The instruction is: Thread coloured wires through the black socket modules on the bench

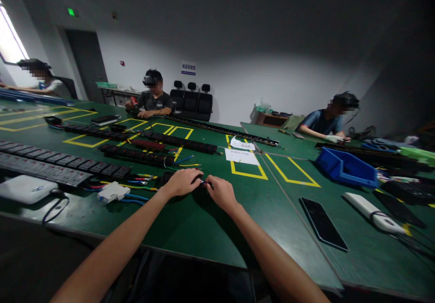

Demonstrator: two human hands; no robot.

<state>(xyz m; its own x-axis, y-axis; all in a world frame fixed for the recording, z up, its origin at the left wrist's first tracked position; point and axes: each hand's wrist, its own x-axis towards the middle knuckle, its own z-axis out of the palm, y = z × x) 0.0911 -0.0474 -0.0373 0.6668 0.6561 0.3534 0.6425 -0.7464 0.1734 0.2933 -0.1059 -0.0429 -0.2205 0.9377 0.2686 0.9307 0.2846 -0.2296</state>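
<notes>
Phone (pixel 324 223), dark-screened, lower right of my frame. White plastic block (pixel 113 192) among wires, left of centre. Left hand (pixel 183 181), mid-frame, fingers curled nearly closed, pinching small dark part (pixel 203 183); right hand (pixel 220 191) beside it, likewise pinching. Paper sheet (pixel 241 156) beyond, right of centre. Seated person (pixel 157 97), upper left.

The tabletop (pixel 278 210) looks smooth and glossy, the bin (pixel 346 169) plastic.
</notes>
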